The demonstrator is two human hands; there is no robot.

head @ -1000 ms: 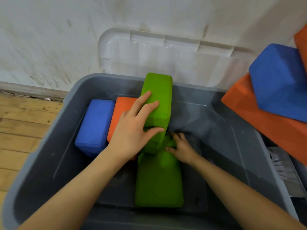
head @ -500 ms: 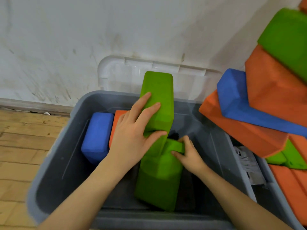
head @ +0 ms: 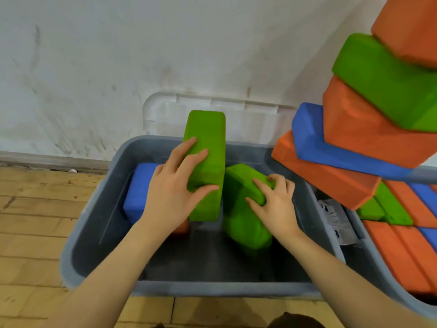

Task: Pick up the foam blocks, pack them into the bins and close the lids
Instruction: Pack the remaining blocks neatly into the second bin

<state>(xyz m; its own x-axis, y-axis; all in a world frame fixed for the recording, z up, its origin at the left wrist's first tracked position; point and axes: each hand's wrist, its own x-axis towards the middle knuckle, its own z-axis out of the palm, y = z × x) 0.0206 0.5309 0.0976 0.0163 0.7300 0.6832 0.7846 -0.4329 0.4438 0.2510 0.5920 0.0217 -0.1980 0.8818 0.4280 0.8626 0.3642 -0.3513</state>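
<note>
The tilted green foam block (head: 246, 209) is gripped at its upper end by the right hand (head: 275, 204), fingers curled over it, its long axis sloping down toward the near wall of the grey bin (head: 94, 235). Just left of it, the upright green foam block (head: 208, 147) is clasped by the left hand (head: 175, 192), long axis vertical. A slot right of the upright block is judged the target.

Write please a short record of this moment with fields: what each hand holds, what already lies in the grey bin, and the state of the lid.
left hand: grips the upright green foam block
right hand: grips the tilted green foam block
bin: open grey plastic bin on a wooden floor
already inside: blue foam block at the left wall; orange foam block, mostly hidden by the left hand
lid: clear plastic lid off, leaning on the wall behind
nearby: pile of foam blocks over a second bin, at right
</note>
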